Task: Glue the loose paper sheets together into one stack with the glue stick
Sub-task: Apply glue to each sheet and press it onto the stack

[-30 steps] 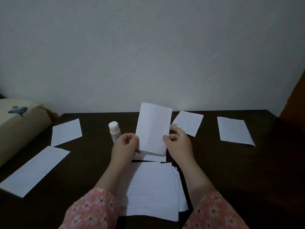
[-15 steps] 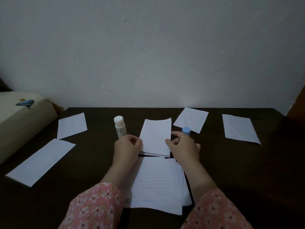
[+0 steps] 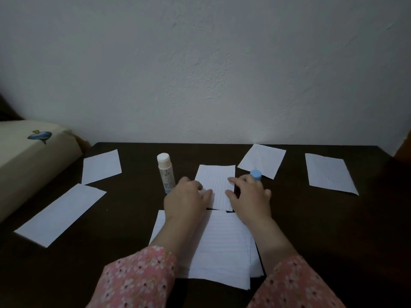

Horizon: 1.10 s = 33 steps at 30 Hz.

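Hands: your left hand (image 3: pixel 185 196) and right hand (image 3: pixel 246 196) press the lined sheet (image 3: pixel 216 181) flat on the surface (image 3: pixel 311 230) with relaxed fingers, likely bonding it, glue stick (image 3: pixel 165 172) upright just left.

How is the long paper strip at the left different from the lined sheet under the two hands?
The long paper strip lies free near the left edge of the table, untouched; the lined sheet lies mid-table with the left hand and right hand resting on it. The strip is longer, narrower and angled; the sheet lies straight. Both are white and flat.
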Each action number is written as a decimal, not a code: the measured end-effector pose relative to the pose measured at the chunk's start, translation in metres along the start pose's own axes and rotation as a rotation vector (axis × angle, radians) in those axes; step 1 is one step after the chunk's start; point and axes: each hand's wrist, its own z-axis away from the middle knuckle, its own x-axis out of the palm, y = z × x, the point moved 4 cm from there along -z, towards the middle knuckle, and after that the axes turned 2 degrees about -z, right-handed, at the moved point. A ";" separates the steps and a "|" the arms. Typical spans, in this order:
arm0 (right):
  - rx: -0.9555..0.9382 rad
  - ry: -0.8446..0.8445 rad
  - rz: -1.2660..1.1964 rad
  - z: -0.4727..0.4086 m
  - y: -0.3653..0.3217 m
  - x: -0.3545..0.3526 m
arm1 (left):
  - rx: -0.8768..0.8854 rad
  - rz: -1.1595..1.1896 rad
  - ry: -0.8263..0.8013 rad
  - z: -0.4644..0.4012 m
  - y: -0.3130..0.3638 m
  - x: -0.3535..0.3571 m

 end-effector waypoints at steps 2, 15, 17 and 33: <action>-0.038 -0.036 0.044 0.001 -0.001 0.001 | 0.021 -0.129 -0.123 -0.003 0.004 0.006; -0.264 -0.152 0.020 -0.002 -0.018 0.006 | 0.194 0.020 -0.299 -0.017 -0.027 0.004; -0.277 -0.245 -0.008 -0.004 -0.022 0.009 | 0.180 0.035 -0.349 -0.019 -0.033 0.009; -0.238 -0.405 0.258 -0.008 -0.031 0.034 | 0.308 -0.163 -0.346 -0.027 -0.006 0.029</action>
